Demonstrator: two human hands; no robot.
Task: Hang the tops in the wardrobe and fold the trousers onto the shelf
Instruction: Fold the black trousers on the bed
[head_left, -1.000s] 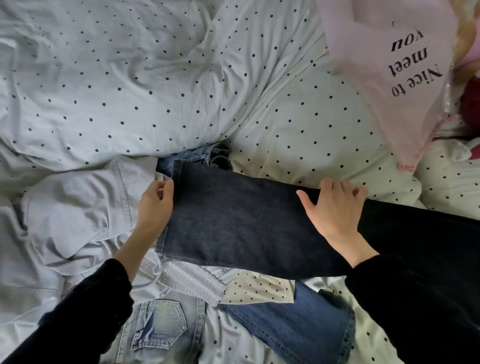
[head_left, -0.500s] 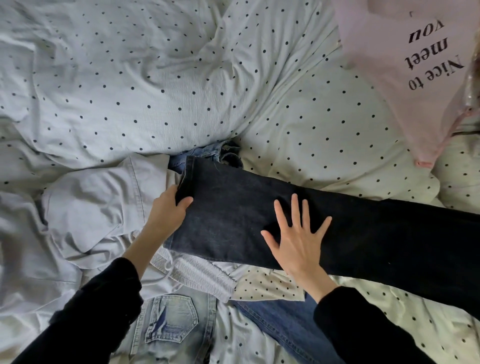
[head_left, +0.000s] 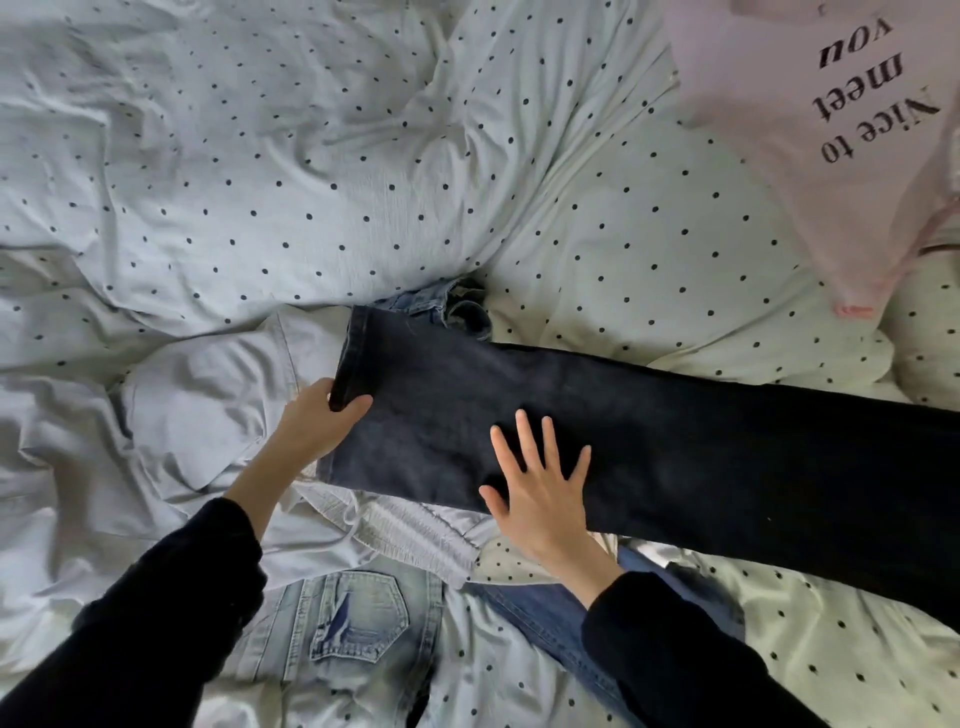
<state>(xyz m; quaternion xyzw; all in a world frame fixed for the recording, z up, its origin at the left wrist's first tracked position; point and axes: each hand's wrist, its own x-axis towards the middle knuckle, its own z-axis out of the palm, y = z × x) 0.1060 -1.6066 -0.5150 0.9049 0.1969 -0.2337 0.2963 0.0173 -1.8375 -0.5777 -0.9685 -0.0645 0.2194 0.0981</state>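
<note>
Left hand (head_left: 317, 415) – dark jeans (head_left: 649, 441) hem edge

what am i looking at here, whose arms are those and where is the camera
No machine here: these are a person's two bare hands in black sleeves. The one picture comes from a camera worn on the person's head, looking down at a bed with a dotted sheet. Dark jeans lie stretched across it. The left hand pinches their hem end in its grip; the right hand presses flat on the leg, fingers spread. Around them lie a white garment, faded light jeans, blue jeans and, top right, a pink top printed "Nice to meet you".
</note>
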